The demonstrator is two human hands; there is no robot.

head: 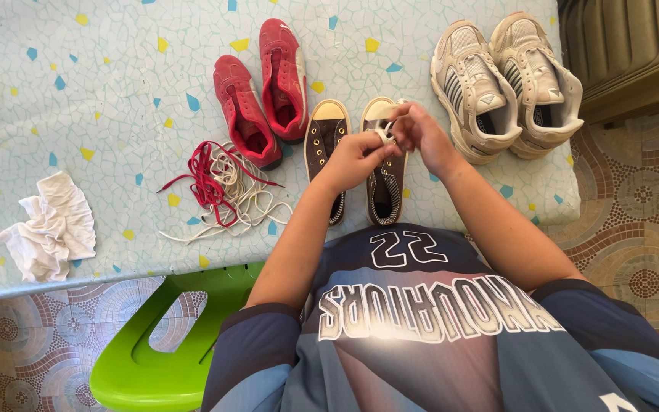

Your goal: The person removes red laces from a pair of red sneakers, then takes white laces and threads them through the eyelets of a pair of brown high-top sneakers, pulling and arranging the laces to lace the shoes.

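Working right over the toe end of the dark high-top sneaker [385, 164], both hands meet above its eyelets. The left hand [356, 159] has its fingers pinched narrow on a pale shoelace [384, 135], and the right hand [419, 130] nips the same lace from the other side, fingers closed tight on it. That sneaker sits on the pale mosaic surface [101, 84], just beside its partner, the other dark sneaker [324, 149], which shows no lace that I can make out.

Off to the left, a pair of red shoes [265, 88] lies with open tongues, and below them sprawls a tangle of red and white laces [223, 191]. A crumpled white cloth [49, 227] rests near the surface's edge. To the right stands a pair of beige running shoes [505, 80], still laced. A green plastic stool [165, 343] sits below the edge, beside the person.

Risk here, as I judge it: the lace end is small and held only at the fingertips, so a slip would let it pull back out of the eyelet. The sneaker is not pinned down either; a firm tug could drag it into its partner. And that loose tangle nearby could snag a passing wrist and trail off the surface.
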